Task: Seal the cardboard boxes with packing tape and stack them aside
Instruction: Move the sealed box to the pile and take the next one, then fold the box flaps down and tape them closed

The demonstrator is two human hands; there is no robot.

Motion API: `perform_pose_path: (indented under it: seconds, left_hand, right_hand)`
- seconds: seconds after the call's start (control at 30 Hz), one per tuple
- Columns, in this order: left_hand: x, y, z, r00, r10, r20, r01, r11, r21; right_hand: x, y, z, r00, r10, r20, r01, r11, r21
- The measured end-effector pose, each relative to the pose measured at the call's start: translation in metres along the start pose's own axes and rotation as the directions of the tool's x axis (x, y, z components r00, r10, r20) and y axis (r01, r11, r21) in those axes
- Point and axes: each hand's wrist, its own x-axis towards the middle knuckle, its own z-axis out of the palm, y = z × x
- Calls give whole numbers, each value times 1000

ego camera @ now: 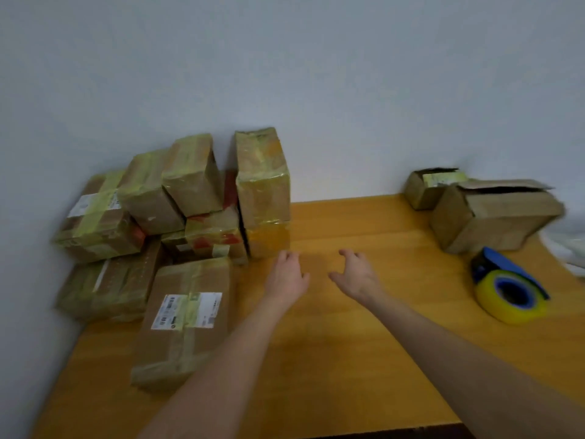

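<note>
With my left hand point(286, 275) and right hand point(357, 275) empty over the surface point(348, 343), fingers spread, I judged it best to fetch 1 of the 2 unsealed boxes point(493, 217) far right, beside the tape dispenser point(508, 291), leaving the taped stack point(177, 223) undisturbed.

wooden table point(348, 359), taped boxes point(186, 321) left, open boxes point(493, 217) and tape dispenser point(509, 293) right

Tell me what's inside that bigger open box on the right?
The bigger open box has its top flaps loose, showing only a dark gap; its contents are hidden. The smaller open box behind it shows something pale with yellow-green tape inside.
</note>
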Motion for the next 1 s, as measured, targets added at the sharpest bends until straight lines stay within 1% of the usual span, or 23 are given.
perform_pose_path:
  seconds: [0.13,0.23,0.37,0.47,0.53,0.63,0.67,0.73,0.8,0.87,0.93,1.0]
  left_hand:
    - [20,77,33,997,67,25,-68,997,26]
    - [33,140,60,995,96,34,-98,995,35]
    - [42,234,103,994,110,21,-110,994,-14]
    - [45,295,124,996,88,-9,-89,990,-109]
    - [51,324,129,997,60,-41,-67,979,-193]
    - [67,360,130,998,3,-69,-25,943,-333]
    - [74,370,131,998,-23,-53,1,925,-381]
    - [85,384,134,998,-56,-6,48,893,-447]
    - [95,394,139,996,-75,55,93,860,-501]
    - [103,397,145,988,-107,108,150,807,-572]
    - [108,389,148,981,-165,99,191,767,-613]
    - [109,374,144,971,-238,24,200,752,-628]
  right_hand:
    - [13,62,-50,995,-3,-97,5,1000,18]
    - [25,112,-91,986,-30,-166,38,998,43]
    - [38,190,-143,977,-80,-198,89,995,37]
    - [48,241,-180,961,-88,-262,106,993,54]
    - [58,267,-206,935,-45,-353,83,992,93]
    - [78,304,-245,872,101,-479,3,977,212]
    - [86,316,-256,860,155,-485,-30,967,255]
    - [100,337,-274,882,242,-405,-101,935,339]
    - [113,351,-282,920,271,-283,-128,891,436]
    - [123,354,-282,935,264,-237,-111,852,511]
    - [130,349,-277,942,248,-228,-93,842,532]
    - [132,340,-269,946,247,-210,-102,842,530]
